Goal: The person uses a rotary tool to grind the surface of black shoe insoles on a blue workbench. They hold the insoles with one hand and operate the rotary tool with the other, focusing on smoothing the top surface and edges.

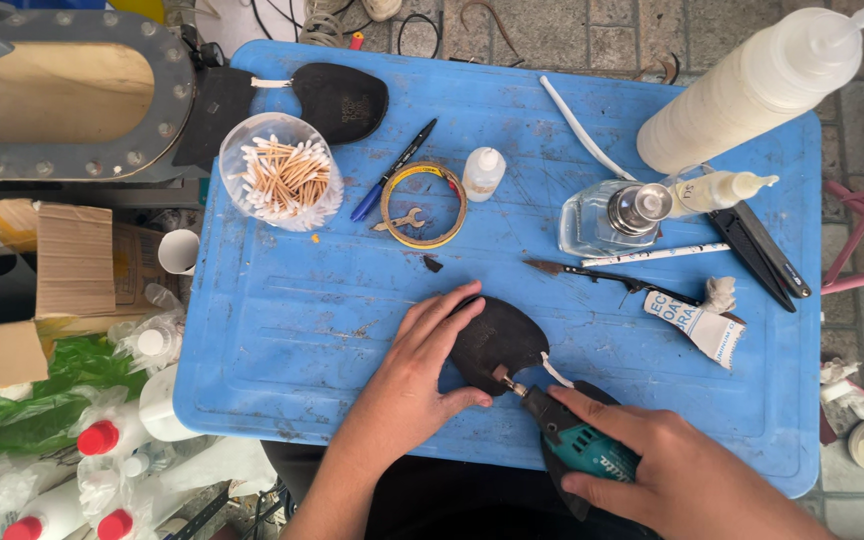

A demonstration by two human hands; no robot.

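- We are working on a dark, rounded leather-like piece [497, 342] that lies flat on the near part of the blue plastic tabletop [292, 330], close to the near edge and a little right of the middle.
- Our left hand [417, 375] rests on it with the fingers spread open and pressed flat over its left side, while the thumb [457, 400] wraps round its near edge; the hand pins the piece down, it does not lift it.
- Our right hand [667, 465] is closed round a teal and black rotary tool [577, 440], whose small bit [505, 380] touches the near right edge of the piece, just beside the left thumb.
- A white cord [555, 372] trails from the piece just to the right of the bit.
- We judge the piece light, thin and somewhat pliable, so it would likely skid or curl if not held; the broad flat top, well away from the bit, is the place to press.
- Farther off lie a second dark piece [342, 100], a clear cup of cotton swabs [284, 175], a roll of tape [424, 205], a blue pen [392, 170] and a small white dropper bottle [483, 172].
- To the far right stand a large white squeeze bottle [752, 90] and a glass pump bottle [612, 217].
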